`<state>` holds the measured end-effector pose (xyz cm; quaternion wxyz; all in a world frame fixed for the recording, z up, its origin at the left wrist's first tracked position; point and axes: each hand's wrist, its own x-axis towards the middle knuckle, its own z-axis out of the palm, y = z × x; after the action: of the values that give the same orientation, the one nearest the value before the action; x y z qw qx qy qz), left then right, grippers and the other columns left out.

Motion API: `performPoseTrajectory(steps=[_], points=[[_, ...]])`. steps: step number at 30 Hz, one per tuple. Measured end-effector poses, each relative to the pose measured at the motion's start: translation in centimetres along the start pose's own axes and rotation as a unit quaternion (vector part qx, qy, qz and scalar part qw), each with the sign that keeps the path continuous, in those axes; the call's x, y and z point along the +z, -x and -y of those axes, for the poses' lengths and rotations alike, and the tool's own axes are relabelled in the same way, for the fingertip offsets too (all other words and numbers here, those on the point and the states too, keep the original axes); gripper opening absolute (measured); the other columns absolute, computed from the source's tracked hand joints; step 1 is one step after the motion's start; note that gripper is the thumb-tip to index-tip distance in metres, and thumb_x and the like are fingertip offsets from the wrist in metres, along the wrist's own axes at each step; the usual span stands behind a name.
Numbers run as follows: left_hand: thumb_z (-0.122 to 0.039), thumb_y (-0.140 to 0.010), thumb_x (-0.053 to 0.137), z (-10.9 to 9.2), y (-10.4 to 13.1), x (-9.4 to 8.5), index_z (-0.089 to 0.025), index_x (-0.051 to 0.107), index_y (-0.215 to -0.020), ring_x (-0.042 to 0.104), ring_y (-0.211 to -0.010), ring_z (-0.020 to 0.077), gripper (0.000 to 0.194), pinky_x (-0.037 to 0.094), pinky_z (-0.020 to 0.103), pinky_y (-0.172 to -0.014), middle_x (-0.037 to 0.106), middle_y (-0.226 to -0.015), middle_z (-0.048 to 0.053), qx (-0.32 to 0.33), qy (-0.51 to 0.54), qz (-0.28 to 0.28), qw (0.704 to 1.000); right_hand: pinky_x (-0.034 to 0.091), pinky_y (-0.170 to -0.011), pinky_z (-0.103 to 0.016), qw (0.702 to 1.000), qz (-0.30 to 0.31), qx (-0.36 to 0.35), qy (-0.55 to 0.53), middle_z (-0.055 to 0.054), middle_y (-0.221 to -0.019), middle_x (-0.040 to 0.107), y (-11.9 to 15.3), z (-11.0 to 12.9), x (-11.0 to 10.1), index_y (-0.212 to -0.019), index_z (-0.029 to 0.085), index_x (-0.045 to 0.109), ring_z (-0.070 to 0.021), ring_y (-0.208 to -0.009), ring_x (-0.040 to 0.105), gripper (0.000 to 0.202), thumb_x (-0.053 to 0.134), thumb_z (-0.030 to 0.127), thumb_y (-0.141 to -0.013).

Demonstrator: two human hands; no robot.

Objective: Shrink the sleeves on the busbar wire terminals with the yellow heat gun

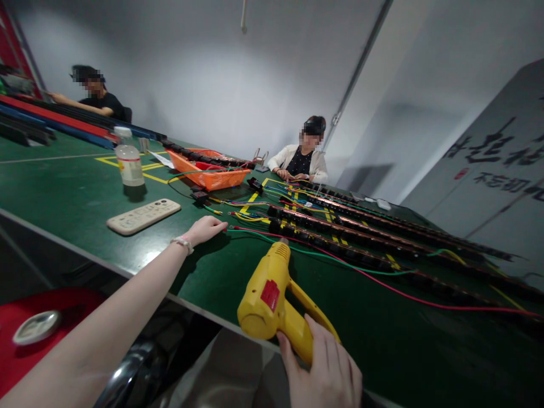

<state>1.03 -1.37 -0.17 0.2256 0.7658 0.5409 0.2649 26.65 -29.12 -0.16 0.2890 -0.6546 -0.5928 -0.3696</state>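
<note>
My right hand (325, 365) is wrapped round the handle of a yellow heat gun (266, 292). Its metal nozzle points away from me, toward the wires and the nearest long dark strip (312, 237). At the table's near side, my left hand (204, 230) is closed in a pinch at the ends of a red wire (293, 237) and a green wire (314, 253). Those wires run off to the right along the strip. More coloured wires with bare terminals (250, 216) lie just beyond my left fingertips.
Several long strips with copper-coloured parts (374, 241) lie across the green table (170, 258). An orange basket (208, 178) stands beyond my left hand. Left of it are a bottle (128, 161) and a phone in a beige case (143, 217). Two people sit farther back.
</note>
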Motion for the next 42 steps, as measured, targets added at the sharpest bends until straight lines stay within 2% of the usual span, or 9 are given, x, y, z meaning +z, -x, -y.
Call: performPoseTrajectory(steps=[9, 17, 22, 26, 34, 42], points=[[-0.063, -0.076, 0.039, -0.1, -0.1, 0.0, -0.014, 0.059, -0.060, 0.037, -0.053, 0.0120, 0.056, 0.023, 0.024, -0.052, 0.046, -0.052, 0.001, -0.001, 0.008, -0.013, 1.000, 0.035, -0.082, -0.037, 0.997, 0.028, 0.003, -0.070, -0.005, -0.099, 0.063, -0.3, 3.7, 0.9, -0.112, 0.016, 0.055, -0.0198, -0.090, 0.053, 0.048, 0.048, 0.055, -0.086], [-0.063, -0.080, 0.032, 0.1, -0.3, 0.2, -0.014, 0.051, -0.053, 0.035, -0.052, 0.0104, 0.060, 0.020, 0.025, -0.050, 0.044, -0.053, 0.001, 0.013, -0.032, -0.013, 0.999, 0.032, -0.084, -0.037, 0.989, 0.047, -0.009, -0.139, -0.006, -0.097, 0.061, -1.2, 7.5, 1.3, -0.109, 0.014, 0.055, -0.0190, -0.089, 0.051, 0.046, 0.042, 0.054, -0.089], [-0.067, -0.078, 0.028, 0.0, -0.2, 0.0, -0.013, 0.054, -0.056, 0.039, -0.054, 0.0114, 0.064, 0.022, 0.024, -0.050, 0.048, -0.056, 0.002, 0.004, -0.025, 0.009, 1.000, 0.032, -0.085, -0.036, 0.984, 0.039, -0.020, -0.172, -0.005, -0.097, 0.061, -1.4, 9.0, 1.4, -0.110, 0.013, 0.054, -0.0179, -0.090, 0.051, 0.046, 0.043, 0.053, -0.089], [-0.069, -0.076, 0.030, 0.0, -0.2, -0.1, -0.011, 0.059, -0.060, 0.043, -0.059, 0.0132, 0.066, 0.025, 0.023, -0.052, 0.052, -0.059, 0.003, 0.002, -0.016, 0.002, 1.000, 0.032, -0.087, -0.034, 0.982, 0.038, -0.025, -0.186, -0.005, -0.097, 0.061, -1.5, 9.0, 1.4, -0.110, 0.014, 0.055, -0.0170, -0.091, 0.051, 0.050, 0.046, 0.056, -0.086], [-0.069, -0.077, 0.031, 0.0, 0.0, -0.1, -0.011, 0.061, -0.063, 0.041, -0.057, 0.0120, 0.067, 0.024, 0.022, -0.051, 0.053, -0.058, 0.002, 0.003, -0.001, 0.019, 1.000, 0.032, -0.089, -0.033, 0.980, 0.039, -0.035, -0.192, -0.005, -0.100, 0.061, -1.1, 8.1, 1.5, -0.113, 0.014, 0.055, -0.0162, -0.092, 0.051, 0.049, 0.051, 0.053, -0.085], [-0.063, -0.081, 0.031, 0.0, -0.1, 0.1, -0.013, 0.051, -0.055, 0.033, -0.052, 0.0100, 0.060, 0.019, 0.025, -0.051, 0.041, -0.053, 0.000, 0.015, -0.036, -0.006, 0.999, 0.034, -0.088, -0.033, 0.983, 0.036, -0.043, -0.177, -0.004, -0.099, 0.062, -1.0, 6.1, 1.4, -0.113, 0.014, 0.055, -0.0162, -0.091, 0.052, 0.051, 0.050, 0.056, -0.084]])
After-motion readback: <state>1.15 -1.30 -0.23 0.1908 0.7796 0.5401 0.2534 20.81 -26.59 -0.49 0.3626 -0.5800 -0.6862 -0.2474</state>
